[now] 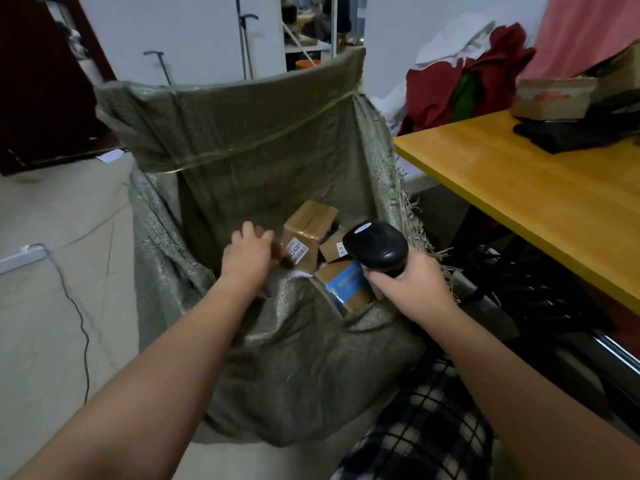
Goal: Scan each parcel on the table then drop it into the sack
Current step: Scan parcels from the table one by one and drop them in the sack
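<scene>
Yellow table flanks frayed green woven sack.

Coarse woven plastic sack, taped cardboard parcels, glossy black plastic scanner.

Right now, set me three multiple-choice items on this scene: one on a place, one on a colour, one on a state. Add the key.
1. Where is the black scanner?
A) on the floor
B) in the right hand
C) on a shelf

2. What colour is the tabletop?
A) white
B) yellow
C) blue

3. How is the mouth of the sack?
A) tied shut
B) folded flat
C) open, with parcels inside

Key:
1 B: the fingers curl round its handle.
2 B: the wooden top is plainly yellow.
3 C: taped cardboard boxes show through the wide mouth.
</scene>
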